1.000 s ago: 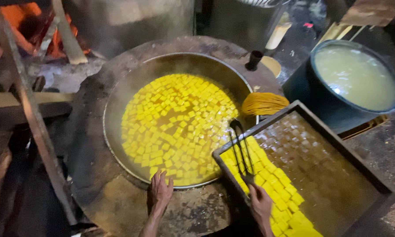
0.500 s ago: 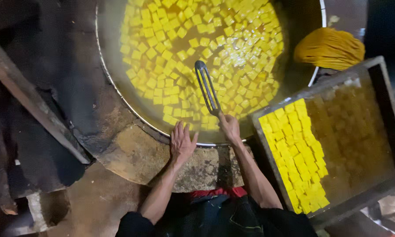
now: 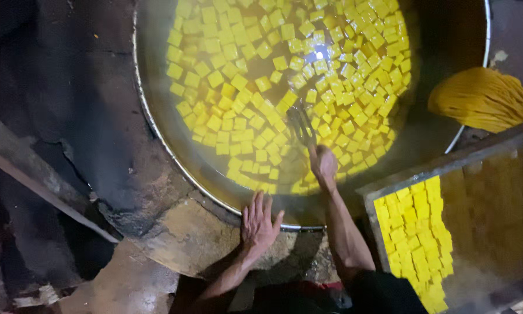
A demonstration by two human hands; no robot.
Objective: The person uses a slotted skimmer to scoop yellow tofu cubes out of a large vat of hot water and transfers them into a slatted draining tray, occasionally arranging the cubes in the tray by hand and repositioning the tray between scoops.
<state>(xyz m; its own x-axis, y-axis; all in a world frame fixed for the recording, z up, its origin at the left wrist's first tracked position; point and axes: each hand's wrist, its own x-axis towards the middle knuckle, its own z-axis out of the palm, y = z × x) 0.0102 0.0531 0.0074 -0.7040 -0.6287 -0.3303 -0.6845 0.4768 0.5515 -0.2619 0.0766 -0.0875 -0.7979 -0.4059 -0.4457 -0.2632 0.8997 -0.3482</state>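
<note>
Right hand [image 3: 324, 166] clenched on thin metal tongs [image 3: 301, 125] amid soft, slippery, fragile yellow cubes [image 3: 255, 139]; left hand [image 3: 259, 222] spread flat on wok rim [image 3: 215, 200].

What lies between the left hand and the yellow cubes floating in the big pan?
In the head view, the pan's metal rim and a strip of cube-free liquid separate the left hand from the yellow cubes.

Rough, dim food-making workshop, traditional cookhouse kind rather than home kitchen. Very wide metal pan [image 3: 157, 125] sunk into cracked, soot-dark masonry stove [image 3: 81, 110], filled with cloudy liquid and hundreds of floating yellow cubes [image 3: 244, 110]. Beside it, large wooden tray [image 3: 477, 157] with more cubes in packed rows. Stained yellow cloth bundle [image 3: 479, 99] lying at pan's edge. Worn timber beam [image 3: 34, 174] at left.
</note>
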